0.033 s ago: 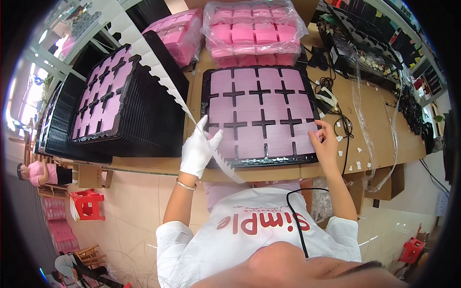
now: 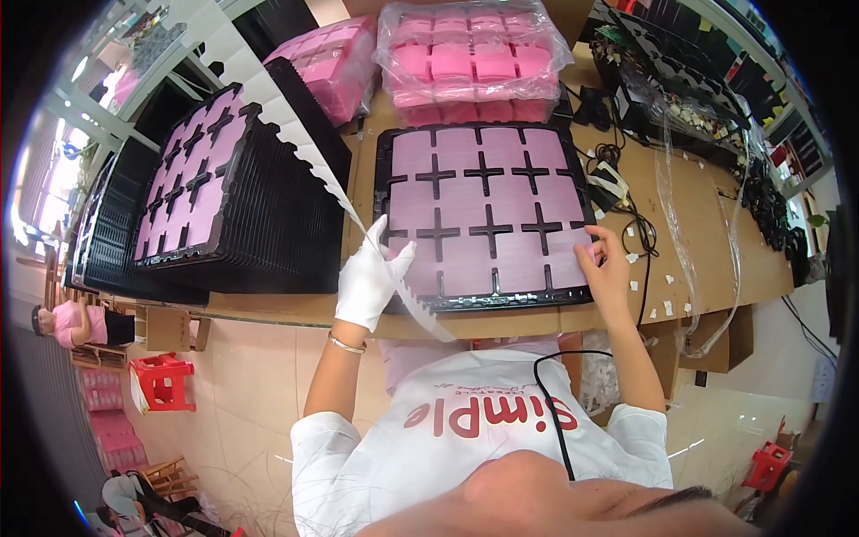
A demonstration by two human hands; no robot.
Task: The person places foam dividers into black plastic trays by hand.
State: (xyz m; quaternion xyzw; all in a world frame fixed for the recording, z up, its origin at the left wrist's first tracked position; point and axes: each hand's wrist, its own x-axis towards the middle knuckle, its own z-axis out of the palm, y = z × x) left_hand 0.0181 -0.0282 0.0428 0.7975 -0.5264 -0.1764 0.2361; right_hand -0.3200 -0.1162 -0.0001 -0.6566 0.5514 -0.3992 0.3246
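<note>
Flat on the cardboard-covered table in front of me lies a black plastic tray (image 2: 382, 170), its sections covered in pale pink sheet (image 2: 465, 242) between black cross-shaped ribs. My left hand (image 2: 367, 279), in a white glove, is at the tray's near left corner. A long white strip with a notched edge (image 2: 313, 152) runs from the upper left down between its thumb and fingers, and its end hangs at the tray's front edge. My bare right hand (image 2: 606, 268) is at the tray's right edge, thumb and forefinger curled together there; what is between them is hidden.
To the left stands a tall stack of black trays (image 2: 277, 206), with pink pieces in the outermost one. Behind my tray are plastic-wrapped pink packs (image 2: 474, 63). Black cables (image 2: 640, 228) and white scraps lie to the right. Red stools (image 2: 163, 380) and other people are farther off.
</note>
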